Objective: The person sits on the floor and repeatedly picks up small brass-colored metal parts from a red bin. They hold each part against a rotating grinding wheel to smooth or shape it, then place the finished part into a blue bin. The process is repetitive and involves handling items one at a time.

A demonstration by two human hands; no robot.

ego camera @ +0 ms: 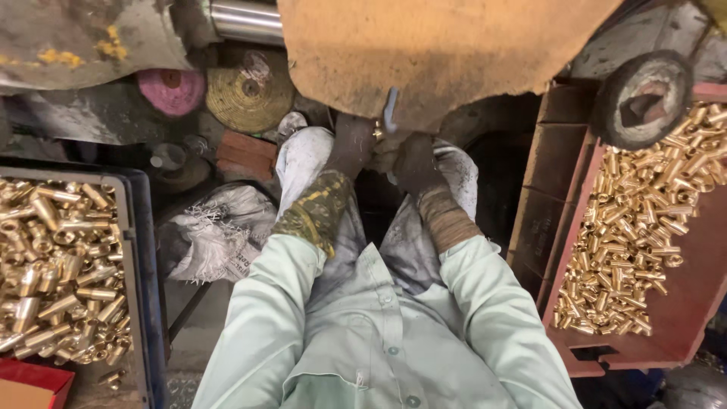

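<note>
Both hands meet at upper centre, under the edge of a tan guard [447,53]. Left hand [352,144] and right hand [413,163] together pinch a small brass fitting [376,130] up toward the guard, steadied from two sides. Blue crate [144,257] at left and red tray [681,318] at right hold heaps of brass parts, each within arm's reach. Spare buffing wheels [248,97] lie upper left.

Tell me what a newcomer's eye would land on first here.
Two heaps of shiny brass fittings: one in the blue tray at far left, one in the red tray at right. Between them, the left hand and right hand meet under a dusty machine guard.
</note>
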